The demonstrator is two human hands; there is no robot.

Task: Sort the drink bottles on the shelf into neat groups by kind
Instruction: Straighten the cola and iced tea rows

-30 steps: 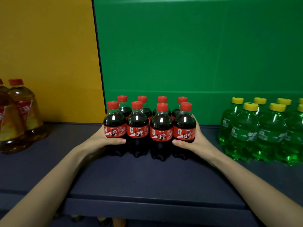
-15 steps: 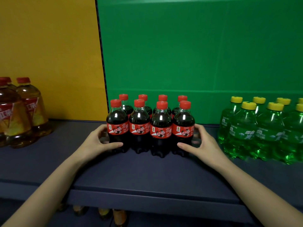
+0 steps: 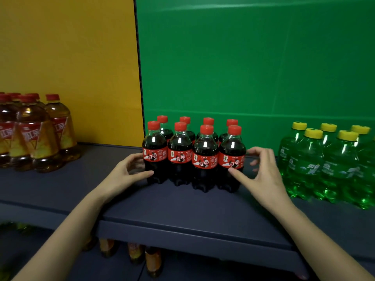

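Laterally, shelf (image 3: 182, 207) room beside cola bottles (image 3: 205, 157).

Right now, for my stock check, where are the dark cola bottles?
Centre of head view: dark cola bottles with red caps stand between amber tea bottles, left, and green bottles, right.

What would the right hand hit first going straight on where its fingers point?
The front-right cola bottle: the right hand points left at it, thumb apparently almost touching, though depth is unclear.
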